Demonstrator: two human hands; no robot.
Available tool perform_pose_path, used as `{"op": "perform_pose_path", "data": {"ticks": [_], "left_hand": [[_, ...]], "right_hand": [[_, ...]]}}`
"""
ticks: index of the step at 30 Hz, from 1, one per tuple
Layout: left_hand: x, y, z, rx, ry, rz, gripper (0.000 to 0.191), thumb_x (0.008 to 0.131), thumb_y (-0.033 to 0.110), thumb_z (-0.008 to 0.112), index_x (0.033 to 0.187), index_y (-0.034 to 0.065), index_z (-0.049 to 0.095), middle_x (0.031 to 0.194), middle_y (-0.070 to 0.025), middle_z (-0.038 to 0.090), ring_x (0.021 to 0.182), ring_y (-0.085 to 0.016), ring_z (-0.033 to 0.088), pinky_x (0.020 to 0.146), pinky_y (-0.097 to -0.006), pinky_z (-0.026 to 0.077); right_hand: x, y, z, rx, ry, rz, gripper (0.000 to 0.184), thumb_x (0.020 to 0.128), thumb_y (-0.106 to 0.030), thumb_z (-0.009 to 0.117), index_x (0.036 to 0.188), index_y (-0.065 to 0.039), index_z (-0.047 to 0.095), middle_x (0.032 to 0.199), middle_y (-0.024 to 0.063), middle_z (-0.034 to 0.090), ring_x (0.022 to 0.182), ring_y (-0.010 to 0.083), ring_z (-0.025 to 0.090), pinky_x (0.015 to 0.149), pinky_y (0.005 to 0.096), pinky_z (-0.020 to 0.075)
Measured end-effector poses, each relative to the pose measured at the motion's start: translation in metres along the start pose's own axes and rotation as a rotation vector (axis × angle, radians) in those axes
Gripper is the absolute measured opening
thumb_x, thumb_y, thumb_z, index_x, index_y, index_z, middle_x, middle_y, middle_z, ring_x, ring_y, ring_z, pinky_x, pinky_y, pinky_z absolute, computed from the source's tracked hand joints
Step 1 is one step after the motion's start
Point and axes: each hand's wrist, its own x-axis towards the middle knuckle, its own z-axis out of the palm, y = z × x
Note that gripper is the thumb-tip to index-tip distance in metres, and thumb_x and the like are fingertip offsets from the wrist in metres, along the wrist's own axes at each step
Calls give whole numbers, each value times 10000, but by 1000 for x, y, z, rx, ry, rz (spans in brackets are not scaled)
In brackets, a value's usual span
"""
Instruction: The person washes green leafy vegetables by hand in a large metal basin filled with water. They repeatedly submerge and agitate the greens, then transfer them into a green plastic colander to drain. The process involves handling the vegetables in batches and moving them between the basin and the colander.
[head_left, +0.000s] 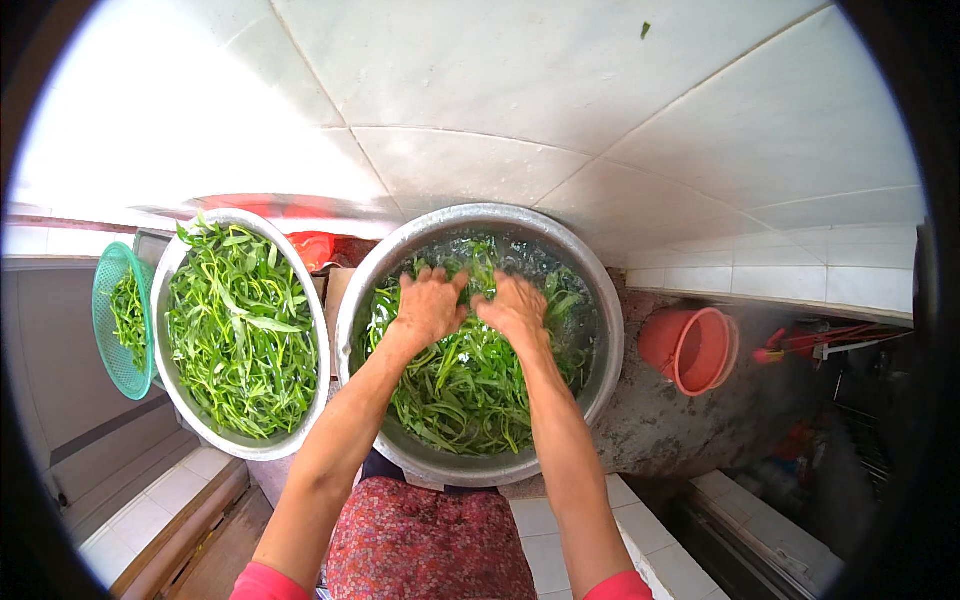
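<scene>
A large round metal basin (611, 330) in front of me holds water and many long green leafy stems (450, 390), like water spinach. My left hand (433, 306) rests on the greens left of the basin's middle, palm down, fingers partly in the water. Close beside it on the right, my right hand (514, 304) presses on the greens too, slightly blurred; its fingertips are hard to see. Whether either hand grips any stems cannot be told. To the left stands a second metal basin (159, 300), heaped with the same kind of greens (240, 330).
A green plastic colander (105, 330) with some greens stands at the far left. Behind, between the basins, lies a red plastic item (311, 247). Red buckets (686, 351) stand on the concrete floor at right. A white tiled wall (480, 82) rises beyond the basins.
</scene>
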Motion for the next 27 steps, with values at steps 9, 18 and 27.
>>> {"op": "perform_pose_path", "data": {"ticks": [9,18,27], "left_hand": [[-119,-7,33,-293,-149,114,328,875,201,669,1164,53,623,1077,-222,631,989,-424,609,860,-493,497],[-89,-22,9,-176,18,-199,945,752,629,723,1514,213,352,1474,-258,348,1361,-444,354,1013,-642,390],[-95,1,83,-1151,-260,-539,805,917,270,650,1551,22,220,1508,-211,404,1300,-323,493,1051,-434,437]], "right_hand": [[-145,20,37,39,-18,-167,315,864,-146,676,1154,-26,657,1051,194,624,942,302,631,803,487,526],[-105,73,21,308,306,250,787,855,-523,670,1499,-158,404,1573,241,211,1424,469,233,1054,657,359],[-106,39,94,1313,-156,451,1218,666,-625,815,1557,-45,221,1604,266,133,1458,413,235,1128,552,316]]}}
